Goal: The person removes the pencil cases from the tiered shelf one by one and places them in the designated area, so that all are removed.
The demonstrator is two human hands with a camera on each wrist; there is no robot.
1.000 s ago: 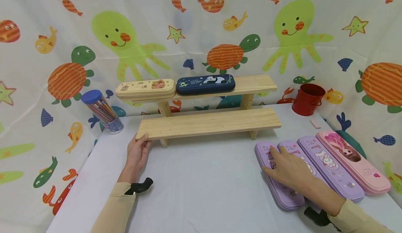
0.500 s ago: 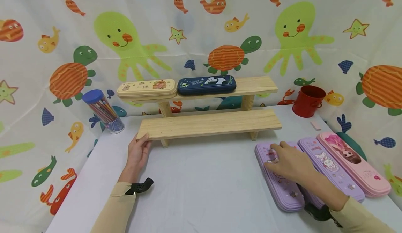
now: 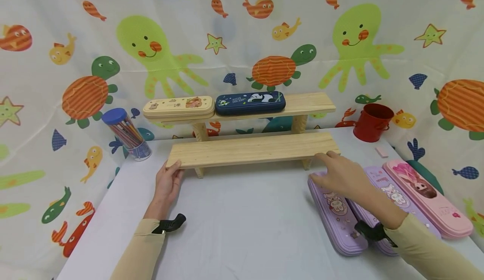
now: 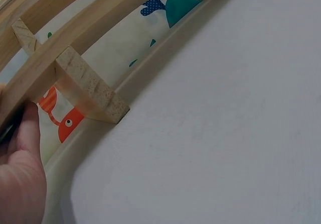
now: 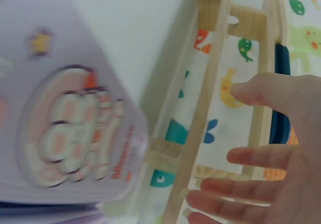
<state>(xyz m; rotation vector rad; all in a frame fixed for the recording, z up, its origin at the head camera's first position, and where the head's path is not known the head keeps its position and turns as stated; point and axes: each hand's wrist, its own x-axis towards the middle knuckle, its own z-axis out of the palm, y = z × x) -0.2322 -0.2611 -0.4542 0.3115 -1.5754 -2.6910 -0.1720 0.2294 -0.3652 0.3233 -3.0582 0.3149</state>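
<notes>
Count: six pencil cases in all; on the upper board of one two-tier wooden shelf [image 3: 249, 149] sit two, a cream pencil case [image 3: 179, 108] with a bear print at left and a navy pencil case [image 3: 250, 103] with a panda to its right; on the table lie four, namely three purple pencil cases [image 3: 336, 213] side by side and one pink pencil case [image 3: 425, 192] outermost at right; also one blue-lidded pencil tub [image 3: 128, 135], one red bucket [image 3: 372, 124], one small pink block [image 3: 381, 152].

Hands: left hand [image 3: 167, 183] pinches the left end of the lower board, thumb against its edge; right hand [image 3: 342, 177] has fingers and thumb spread, nothing between them; in head view it overlaps the far ends of the purple cases, while its wrist view shows it apart from the nearest one.

Surface and room: white table [image 3: 242, 221]; behind and at both sides, a white backdrop [image 3: 234, 28] printed with octopuses, turtles and fish; tan sleeves [image 3: 140, 250], a black strap [image 3: 168, 225] on each wrist.

Versus half a second ago: right hand is farther up the cases, toward the shelf, uncovering more of the leftmost purple lid; left-hand grip and the pencil cases' arrangement unchanged.
</notes>
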